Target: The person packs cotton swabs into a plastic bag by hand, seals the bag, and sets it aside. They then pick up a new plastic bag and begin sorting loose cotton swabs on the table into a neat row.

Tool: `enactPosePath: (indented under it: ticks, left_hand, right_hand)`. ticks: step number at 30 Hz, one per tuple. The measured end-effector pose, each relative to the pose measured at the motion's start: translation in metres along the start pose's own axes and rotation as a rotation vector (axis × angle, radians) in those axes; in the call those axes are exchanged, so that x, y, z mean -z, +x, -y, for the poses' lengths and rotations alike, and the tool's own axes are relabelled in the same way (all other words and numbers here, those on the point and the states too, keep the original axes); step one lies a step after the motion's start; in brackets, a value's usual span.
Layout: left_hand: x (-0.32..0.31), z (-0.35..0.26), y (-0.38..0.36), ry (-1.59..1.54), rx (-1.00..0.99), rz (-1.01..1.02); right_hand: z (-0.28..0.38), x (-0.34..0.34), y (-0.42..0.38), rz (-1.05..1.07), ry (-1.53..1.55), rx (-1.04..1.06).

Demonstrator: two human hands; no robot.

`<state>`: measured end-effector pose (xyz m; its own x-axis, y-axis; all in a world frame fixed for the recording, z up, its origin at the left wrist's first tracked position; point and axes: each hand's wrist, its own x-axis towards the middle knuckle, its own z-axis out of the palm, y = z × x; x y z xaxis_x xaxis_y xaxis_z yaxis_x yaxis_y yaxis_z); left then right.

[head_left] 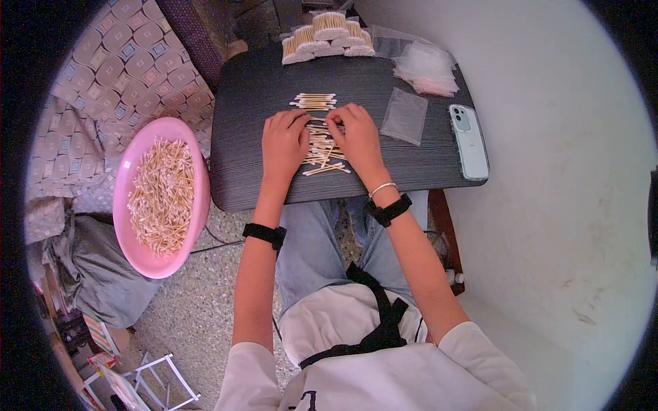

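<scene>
My left hand (284,142) and my right hand (358,140) meet over the middle of the dark table, fingers curled inward. Between their fingertips lies a cotton swab (318,119), pinched at its two ends. Just beyond it, a neat row of cotton swabs (315,102) lies side by side. Below my fingers and partly hidden by both hands is a loose, criss-crossed heap of cotton swabs (323,147).
Bundled cotton swabs (330,26) are stacked at the table's (250,89) far edge. Clear plastic bags (425,67), one flat bag (404,116) and a phone (469,140) lie to the right, near the wall. A pink basin (120,198) full of loose swabs stands left of the table.
</scene>
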<state>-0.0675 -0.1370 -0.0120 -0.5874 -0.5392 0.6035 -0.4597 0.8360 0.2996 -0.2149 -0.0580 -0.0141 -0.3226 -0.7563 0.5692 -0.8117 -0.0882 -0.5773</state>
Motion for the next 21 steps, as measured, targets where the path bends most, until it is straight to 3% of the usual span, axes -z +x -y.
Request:
enactPosePath:
  ticks: [21]
  left_hand:
    - [-0.0014, -0.0017, 0.0031, -0.053, -0.021, -0.056]
  right_hand:
    - [0.0031, 0.0042, 0.0018, 0.013, -0.036, 0.011]
